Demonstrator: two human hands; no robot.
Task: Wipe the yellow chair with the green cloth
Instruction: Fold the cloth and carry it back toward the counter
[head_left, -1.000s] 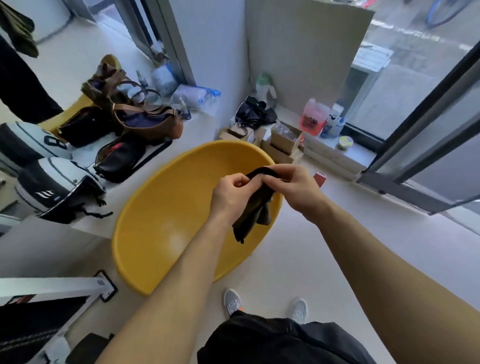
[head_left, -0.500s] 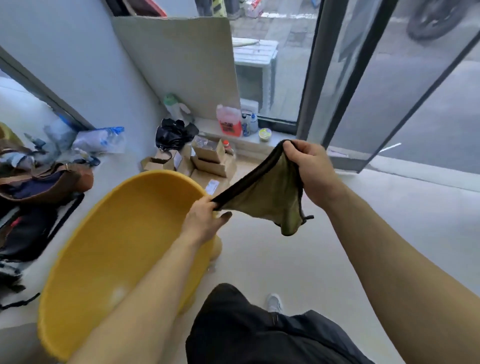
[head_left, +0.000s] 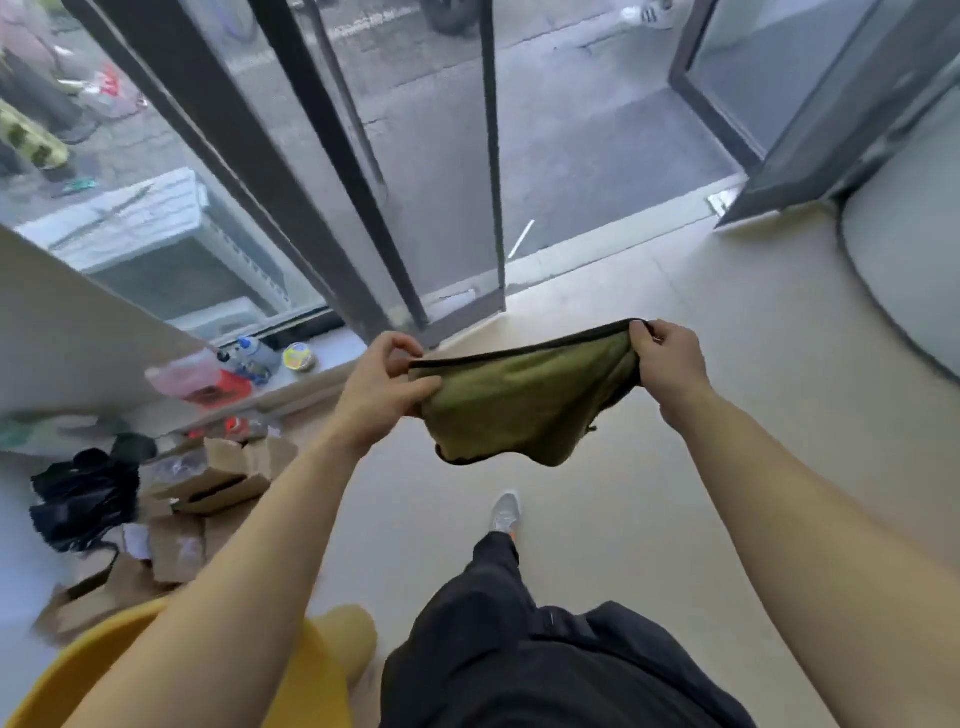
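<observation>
Up in the air, the left hand (head_left: 382, 387) and the right hand (head_left: 667, 358) each pinch an upper corner of the green cloth (head_left: 524, 402), pulling it flat between them above the floor (head_left: 649, 493). Only a curved edge of the yellow chair (head_left: 311, 670) shows, low under the left forearm and well apart from the cloth.

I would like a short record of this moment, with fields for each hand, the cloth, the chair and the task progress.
left hand: pinches the cloth's left end
right hand: pinches the cloth's right end
green cloth: stretched between both hands in the air, lower part hanging loose
yellow chair: low in the view at bottom left, partly hidden by the left arm, apart from the cloth
wiping: not yet begun
</observation>
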